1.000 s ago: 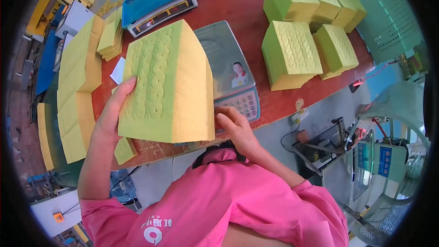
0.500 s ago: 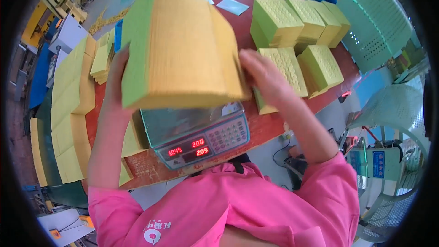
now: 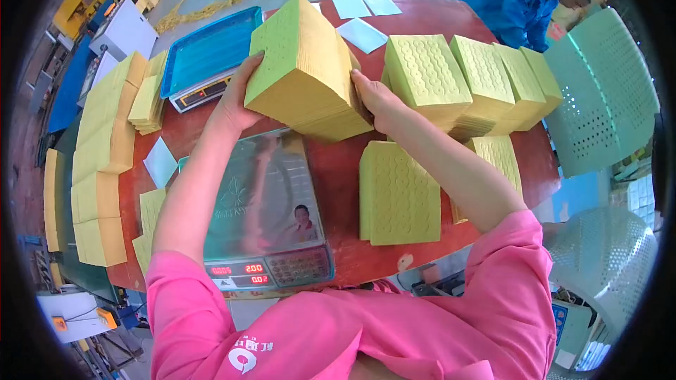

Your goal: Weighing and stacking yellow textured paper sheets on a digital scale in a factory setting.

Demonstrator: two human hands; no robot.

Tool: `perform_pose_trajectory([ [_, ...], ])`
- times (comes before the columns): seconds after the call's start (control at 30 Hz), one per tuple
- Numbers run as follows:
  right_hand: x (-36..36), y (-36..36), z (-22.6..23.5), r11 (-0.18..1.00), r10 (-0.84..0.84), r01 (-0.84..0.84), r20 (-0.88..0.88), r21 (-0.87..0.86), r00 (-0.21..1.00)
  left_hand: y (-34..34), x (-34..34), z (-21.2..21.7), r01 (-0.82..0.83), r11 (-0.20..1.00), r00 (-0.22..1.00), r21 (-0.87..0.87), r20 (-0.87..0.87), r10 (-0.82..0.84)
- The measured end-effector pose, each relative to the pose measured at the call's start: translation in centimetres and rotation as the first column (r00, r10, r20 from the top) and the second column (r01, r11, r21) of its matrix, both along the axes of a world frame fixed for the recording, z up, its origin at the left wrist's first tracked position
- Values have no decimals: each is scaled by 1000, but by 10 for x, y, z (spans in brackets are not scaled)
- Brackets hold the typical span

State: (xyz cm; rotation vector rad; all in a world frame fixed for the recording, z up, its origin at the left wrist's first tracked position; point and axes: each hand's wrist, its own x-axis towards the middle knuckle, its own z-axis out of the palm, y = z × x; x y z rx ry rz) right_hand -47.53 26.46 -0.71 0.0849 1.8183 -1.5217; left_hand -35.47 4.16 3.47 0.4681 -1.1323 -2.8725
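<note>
While both arms stretch out toward twelve o'clock, the left hand and the right hand have it pinned: a thick stack of yellow sheets, tilted, squeezed between the fingers, left ones against its embossed face, right ones on the opposite side. Some fingertips are hidden, and whether its bottom touches the table can't be told.

Just beneath, the red table! At eight o'clock sits a scale, its glossy plate throwing reflections, red digits glowing. Four o'clock, an embossed block; two o'clock, a row of stacks. White sheets lie at twelve, a blue tray on a second scale at ten-thirty, more yellow piles at nine. Farther out, toward one-thirty, a person in blue bends beside a perforated green panel.

And look at the change: half a second ago the stack loomed blurred, upright over the scale; now it's farther out, past the plate, the digits have changed, and the person in blue is far more in view.
</note>
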Motion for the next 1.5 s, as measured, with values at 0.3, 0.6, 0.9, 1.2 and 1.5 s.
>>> perform_pose_trajectory([
  [0.3,-17,6,-43,982,0,8,-44,187,999,10,-39,-44,146,986,987,-76,74,-141],
  [0.6,2,19,21,976,-13,83,-323,203,946,37,-45,-35,265,961,952,-81,180,-247],
  [0.9,81,121,102,972,-188,62,-589,-228,786,99,-69,-21,329,792,942,-515,233,-240],
  [1.2,15,325,93,890,-455,267,-776,-371,437,84,-53,-16,283,950,951,-133,165,-261],
  [1.5,-140,526,-32,831,-517,536,-567,-151,641,57,-35,-54,427,343,904,-837,397,-158],
])
